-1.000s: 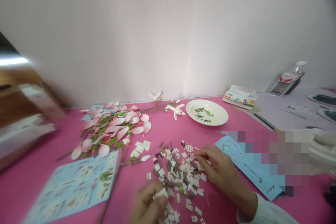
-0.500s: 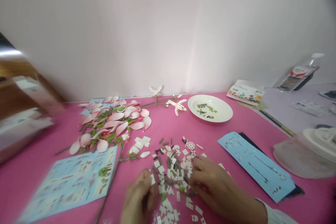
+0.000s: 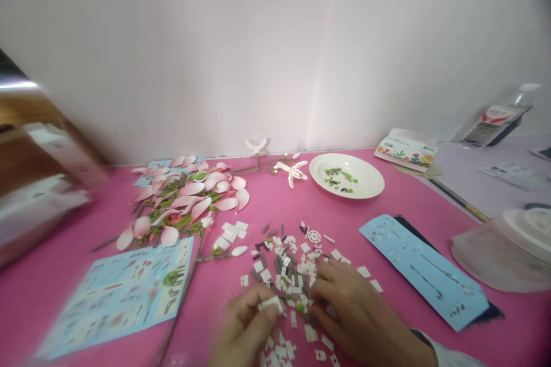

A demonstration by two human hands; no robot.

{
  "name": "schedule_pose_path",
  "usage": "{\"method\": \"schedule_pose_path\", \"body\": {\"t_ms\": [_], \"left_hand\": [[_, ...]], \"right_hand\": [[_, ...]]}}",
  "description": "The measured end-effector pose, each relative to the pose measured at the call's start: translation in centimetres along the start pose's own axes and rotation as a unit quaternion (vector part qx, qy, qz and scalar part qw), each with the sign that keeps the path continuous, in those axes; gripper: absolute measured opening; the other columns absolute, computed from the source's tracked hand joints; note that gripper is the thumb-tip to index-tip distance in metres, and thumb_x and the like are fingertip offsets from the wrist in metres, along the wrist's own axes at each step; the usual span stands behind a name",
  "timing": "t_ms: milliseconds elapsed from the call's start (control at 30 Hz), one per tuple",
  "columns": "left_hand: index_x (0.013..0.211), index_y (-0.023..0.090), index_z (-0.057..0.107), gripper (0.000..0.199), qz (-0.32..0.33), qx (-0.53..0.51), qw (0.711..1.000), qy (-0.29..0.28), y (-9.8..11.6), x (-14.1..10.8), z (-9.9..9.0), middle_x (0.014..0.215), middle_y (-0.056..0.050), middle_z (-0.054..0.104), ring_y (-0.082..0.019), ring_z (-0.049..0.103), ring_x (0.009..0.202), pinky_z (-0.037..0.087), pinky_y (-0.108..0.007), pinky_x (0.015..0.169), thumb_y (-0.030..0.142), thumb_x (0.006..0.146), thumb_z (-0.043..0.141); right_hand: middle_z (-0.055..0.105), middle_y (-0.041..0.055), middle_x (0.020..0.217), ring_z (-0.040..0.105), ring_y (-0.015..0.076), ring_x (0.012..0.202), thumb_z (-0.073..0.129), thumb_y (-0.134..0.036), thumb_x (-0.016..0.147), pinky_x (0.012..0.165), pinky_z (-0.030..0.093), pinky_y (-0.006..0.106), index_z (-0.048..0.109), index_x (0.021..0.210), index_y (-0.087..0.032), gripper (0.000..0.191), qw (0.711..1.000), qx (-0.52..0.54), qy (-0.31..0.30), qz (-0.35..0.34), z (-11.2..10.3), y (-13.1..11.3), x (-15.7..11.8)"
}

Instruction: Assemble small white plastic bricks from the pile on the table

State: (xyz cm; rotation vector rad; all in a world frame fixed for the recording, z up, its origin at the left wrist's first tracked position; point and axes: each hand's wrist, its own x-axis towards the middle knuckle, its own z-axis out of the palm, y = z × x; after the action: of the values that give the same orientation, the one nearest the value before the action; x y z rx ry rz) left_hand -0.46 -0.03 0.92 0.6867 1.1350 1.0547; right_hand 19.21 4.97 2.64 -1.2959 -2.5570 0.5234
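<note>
white piece, bottom centre, pinched in the left hand's nearly closed grip; right hand curls over the small parts, its hold hidden; plate beyond, right of centre on the pink surface.

Plate behind loose pieces, petals left, leaflet right
</note>
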Motion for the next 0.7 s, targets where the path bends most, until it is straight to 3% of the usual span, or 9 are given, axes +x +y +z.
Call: {"method": "schedule_pose_path", "body": {"t_ms": [167, 333, 700], "left_hand": [[0.069, 0.015, 0.061, 0.041, 0.018, 0.060, 0.998, -0.016, 0.3, -0.1, 0.1, 0.056, 0.004, 0.051, -0.010, 0.041, 0.055, 0.031, -0.023, 0.055, 0.053, 0.071, 0.074], [0.071, 0.014, 0.060, 0.042, 0.014, 0.041, 0.999, -0.020, 0.1, 0.2, 0.2, 0.059, 0.003, 0.052, -0.011, 0.043, 0.057, 0.032, -0.023, 0.056, 0.054, 0.071, 0.073], [0.070, 0.015, 0.056, 0.046, 0.019, 0.072, 0.997, -0.032, 0.0, 0.3, 0.1, 0.053, 0.007, 0.041, -0.008, 0.030, 0.049, 0.022, -0.022, 0.048, 0.058, 0.072, 0.070]], "right_hand": [[0.060, 0.0036, 0.079, 0.051, 0.0176, 0.075, 0.053, -0.003, 0.085, 0.064, 0.036, 0.030, 0.058, 0.067, -0.017, 0.023, 1.000, -0.007, -0.008, -0.006, -0.1, 0.1, 0.1], [0.061, 0.0041, 0.079, 0.053, 0.0185, 0.076, 0.054, -0.002, 0.084, 0.065, 0.036, 0.030, 0.061, 0.067, -0.017, 0.023, 1.000, -0.016, -0.025, -0.005, -0.1, 0.3, 0.1], [0.059, 0.0033, 0.085, 0.051, 0.0201, 0.081, 0.063, -0.010, 0.082, 0.070, 0.039, 0.033, 0.060, 0.074, -0.019, 0.012, 0.999, 0.043, 0.020, -0.013, 1.2, 0.3, -0.3]]}}
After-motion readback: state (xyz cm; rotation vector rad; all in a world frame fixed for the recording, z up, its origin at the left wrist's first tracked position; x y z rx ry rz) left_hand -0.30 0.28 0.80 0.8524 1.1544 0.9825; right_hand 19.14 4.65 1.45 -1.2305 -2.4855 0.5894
